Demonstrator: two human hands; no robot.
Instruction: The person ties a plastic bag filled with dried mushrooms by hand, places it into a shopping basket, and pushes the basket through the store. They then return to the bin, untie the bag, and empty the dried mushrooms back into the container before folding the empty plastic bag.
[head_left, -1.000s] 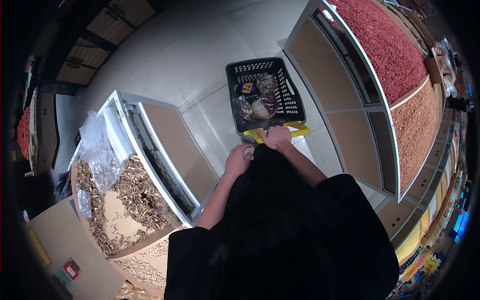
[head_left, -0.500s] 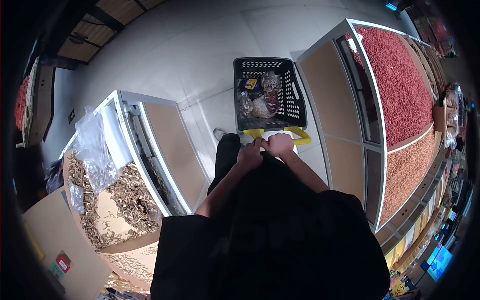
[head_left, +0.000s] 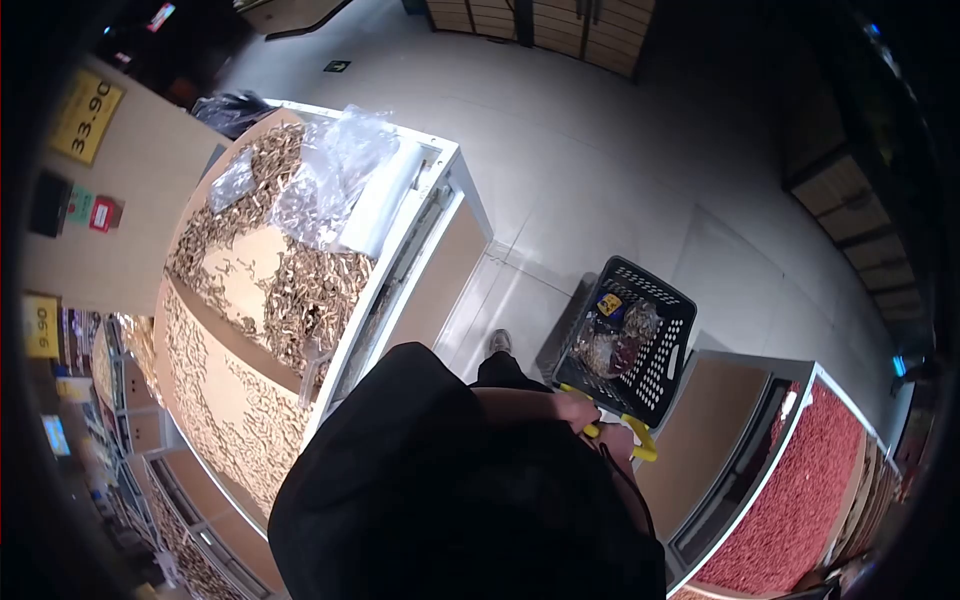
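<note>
My left hand (head_left: 577, 408) and my right hand (head_left: 617, 440) are side by side, both closed on the yellow handle (head_left: 643, 443) of a black shopping basket (head_left: 676, 352). The basket stands away from my body, over the pale floor. Inside it lie several clear plastic bags of goods, with a dark red-brown bag (head_left: 625, 358) among them. A dark blue packet with a yellow label (head_left: 609, 305) rests near its far left corner. My fingers hide part of the handle.
To my left is a bulk bin of dried brown pieces (head_left: 315, 300), topped by crumpled plastic bags (head_left: 335, 175). At lower right stands a bin of red kernels (head_left: 790, 500). Wooden cabinets (head_left: 585, 30) line the far side. My shoe (head_left: 500, 341) shows on the floor (head_left: 560, 190).
My view has turned left, so the basket and red bin now appear lower right and the brown bin nearer the middle. Both hands have stayed on the handle.
</note>
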